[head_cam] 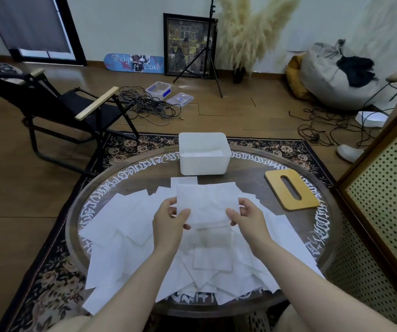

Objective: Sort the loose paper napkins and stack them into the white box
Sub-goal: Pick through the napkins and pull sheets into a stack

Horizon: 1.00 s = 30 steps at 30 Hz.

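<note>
Napkins (125, 226) lay loose over the round surface (247, 185). We held one napkin sheet (207, 202) above the pile w/ both hands: left hand (168, 224) pinching its left edge, right hand (246, 218) pinching the right. White box (204, 153) stood at the far edge, prob. w/ some napkins already inside. Wooden lid (291, 189) lay to the right of the box.

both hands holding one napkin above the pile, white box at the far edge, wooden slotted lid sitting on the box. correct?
Not quite. The wooden slotted lid lies flat on the table, right of the white box, which is open. The head view shows it. The rest holds: left hand and right hand hold one napkin above the pile.
</note>
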Tool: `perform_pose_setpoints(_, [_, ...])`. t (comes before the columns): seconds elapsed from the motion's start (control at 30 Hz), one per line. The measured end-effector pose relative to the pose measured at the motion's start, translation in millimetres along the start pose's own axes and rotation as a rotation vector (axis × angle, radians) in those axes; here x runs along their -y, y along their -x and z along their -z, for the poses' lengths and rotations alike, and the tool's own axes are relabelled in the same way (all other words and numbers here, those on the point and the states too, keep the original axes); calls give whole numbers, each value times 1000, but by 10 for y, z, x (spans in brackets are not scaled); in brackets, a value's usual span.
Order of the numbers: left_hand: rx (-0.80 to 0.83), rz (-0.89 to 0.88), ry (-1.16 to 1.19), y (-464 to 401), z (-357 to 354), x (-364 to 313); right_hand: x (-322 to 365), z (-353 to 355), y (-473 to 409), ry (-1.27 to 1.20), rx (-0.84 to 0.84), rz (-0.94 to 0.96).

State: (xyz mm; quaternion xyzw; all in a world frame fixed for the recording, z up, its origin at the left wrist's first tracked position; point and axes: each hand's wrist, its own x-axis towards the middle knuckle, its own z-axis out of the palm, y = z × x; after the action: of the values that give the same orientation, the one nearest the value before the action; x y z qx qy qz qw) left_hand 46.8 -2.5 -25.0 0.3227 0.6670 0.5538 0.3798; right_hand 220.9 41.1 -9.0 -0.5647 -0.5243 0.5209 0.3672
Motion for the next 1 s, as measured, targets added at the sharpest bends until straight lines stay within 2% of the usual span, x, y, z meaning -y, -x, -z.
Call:
perform_pose_setpoints(0.47, [2,-27,98,-722,-194,-443,388,-74,-697,73,-75,96])
perform_pose_setpoints(0.7, [-36,31,88,-1225,-326,-545,521,-140,-1228,86,-158,75])
perform_pose_setpoints(0.83, [-54,58,25,-1571,-439,-588,566,-182,-1556,107,-193,60])
perform_pose_setpoints(1.0, [-64,-16,-131,-1940,-570,-641,574,-208,-1909,178,-244,61])
